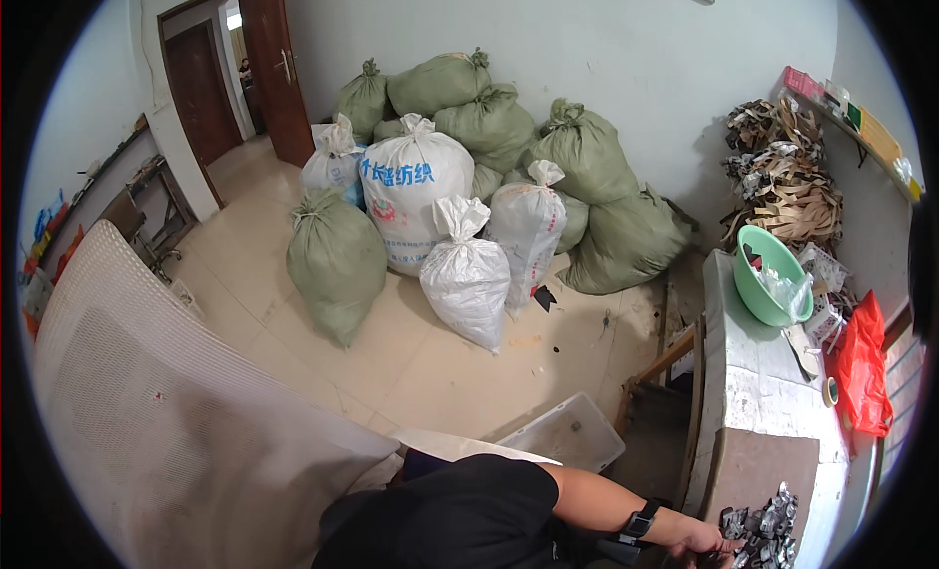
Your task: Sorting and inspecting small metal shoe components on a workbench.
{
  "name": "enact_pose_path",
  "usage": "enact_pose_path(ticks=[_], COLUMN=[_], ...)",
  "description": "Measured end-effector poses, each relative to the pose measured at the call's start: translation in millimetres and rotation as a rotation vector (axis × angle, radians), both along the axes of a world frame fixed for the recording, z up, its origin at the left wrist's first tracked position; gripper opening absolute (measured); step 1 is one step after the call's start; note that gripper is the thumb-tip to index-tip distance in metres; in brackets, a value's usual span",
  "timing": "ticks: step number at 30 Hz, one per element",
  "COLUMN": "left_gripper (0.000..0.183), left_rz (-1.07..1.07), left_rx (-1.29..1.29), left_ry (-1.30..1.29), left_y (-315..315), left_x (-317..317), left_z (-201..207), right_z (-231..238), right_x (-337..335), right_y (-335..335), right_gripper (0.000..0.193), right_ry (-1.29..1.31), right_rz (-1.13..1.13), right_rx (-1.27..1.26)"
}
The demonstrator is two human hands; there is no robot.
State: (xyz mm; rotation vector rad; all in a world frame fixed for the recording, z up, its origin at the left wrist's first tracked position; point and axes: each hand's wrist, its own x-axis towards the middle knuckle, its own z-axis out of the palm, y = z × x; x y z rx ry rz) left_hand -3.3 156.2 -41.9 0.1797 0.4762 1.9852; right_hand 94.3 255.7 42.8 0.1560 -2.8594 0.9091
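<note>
My left hand (706, 538) reaches out over the workbench at the lower right, a black watch (640, 521) on its wrist. Its fingers are curled, with the fingertips at the near side of a heap of small dark and silvery metal pieces (766, 526). What lies between the fingers is too small and partly hidden. The metal pieces rest on a brown board (758, 459) on the bench. My right hand cannot be made out; the lower edge cuts off the area beside the left one.
The bench (729, 373) carries a green basin (768, 275) with plastic bags, a tape roll (830, 391) and a red bag (865, 368). Brown strips (782, 168) hang behind. A clear plastic bin (572, 434) and tied sacks (416, 202) stand on the floor. White mesh sheeting (176, 393) fills the left.
</note>
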Motion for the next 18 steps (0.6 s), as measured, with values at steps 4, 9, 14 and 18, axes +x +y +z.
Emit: enact_pose_path(ticks=[4,9,14,18], left_gripper=[0.052,0.034,0.024,0.016], left_rz=[-0.047,0.132,0.502,0.400], left_rx=[0.014,-0.196,0.102,0.090], left_ry=[-0.007,-0.076,-0.118,-0.279], left_y=[10.4,7.9,-1.8,-5.7], left_x=[-0.7,20.9,30.6,19.1], left_z=[-4.3,0.2,11.7,9.6], right_z=[8.9,-16.9,-7.2,6.3], right_x=[5.8,-3.5,-19.0,0.2], right_y=[-10.8,4.6,-16.2,-20.4], right_gripper=[0.029,0.015,0.056,0.054], right_ry=[-0.006,-0.021,0.043,0.184], right_rz=[-0.024,-0.060,-0.093,-0.129], right_rx=[-0.061,-0.214,-0.144,-0.167])
